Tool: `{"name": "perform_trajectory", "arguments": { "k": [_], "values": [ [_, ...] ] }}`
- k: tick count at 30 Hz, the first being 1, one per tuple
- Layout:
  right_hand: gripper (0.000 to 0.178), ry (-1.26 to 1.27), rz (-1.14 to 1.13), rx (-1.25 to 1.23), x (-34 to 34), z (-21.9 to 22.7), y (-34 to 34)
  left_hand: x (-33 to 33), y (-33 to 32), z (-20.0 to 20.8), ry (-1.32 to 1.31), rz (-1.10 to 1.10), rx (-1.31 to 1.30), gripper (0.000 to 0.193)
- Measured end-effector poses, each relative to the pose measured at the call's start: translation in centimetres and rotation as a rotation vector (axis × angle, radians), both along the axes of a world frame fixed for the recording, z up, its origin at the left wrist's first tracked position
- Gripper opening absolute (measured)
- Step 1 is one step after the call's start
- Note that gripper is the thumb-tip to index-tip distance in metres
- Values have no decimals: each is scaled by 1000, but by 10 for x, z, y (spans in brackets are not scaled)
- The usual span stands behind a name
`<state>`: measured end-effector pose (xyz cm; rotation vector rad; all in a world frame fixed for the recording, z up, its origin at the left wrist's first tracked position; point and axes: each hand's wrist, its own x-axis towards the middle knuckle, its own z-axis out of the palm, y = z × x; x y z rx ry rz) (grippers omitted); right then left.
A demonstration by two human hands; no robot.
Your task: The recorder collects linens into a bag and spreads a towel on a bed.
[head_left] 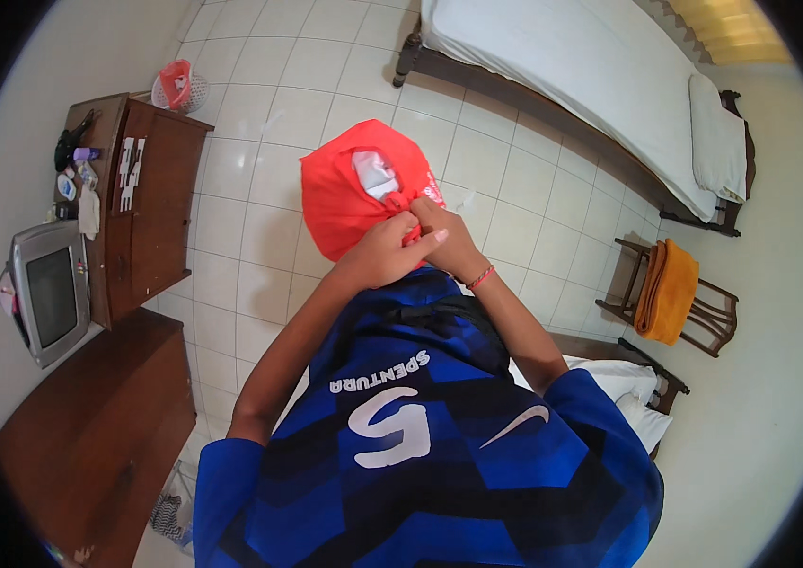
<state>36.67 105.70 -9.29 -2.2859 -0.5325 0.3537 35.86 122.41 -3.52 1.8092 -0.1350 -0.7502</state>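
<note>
A full red bag (340,194), seemingly of cloth, hangs in front of my body. Its top is drawn together in a knot (398,202), and white material (375,176) shows through a gap beside that knot. My left hand (380,254) is closed, its fingers pinching the red ends just under the knot. Close against it, my right hand (449,241) grips the same gathered red material, the thumb pointing across toward the left. A red band circles my right wrist.
At left stand a brown wooden cabinet (163,204), a grey television (49,289) and a brown table (103,435). A white basket (191,93) with a red liner sits beyond. A white bed (572,85) lies far right, near a wooden rack (712,322) bearing an orange towel (666,292).
</note>
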Motion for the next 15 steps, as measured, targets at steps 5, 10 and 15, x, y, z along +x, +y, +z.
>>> {"name": "perform_trajectory", "arguments": {
  "k": [5,10,15],
  "values": [
    [26,55,111,79,9,-12,114,7,118,-11,258,113,-175,44],
    [28,19,192,86,9,-38,227,-21,220,-41,202,281,-82,40],
    [24,137,335,-19,-15,-14,306,-62,314,-28,333,433,-307,37]
  ]
}}
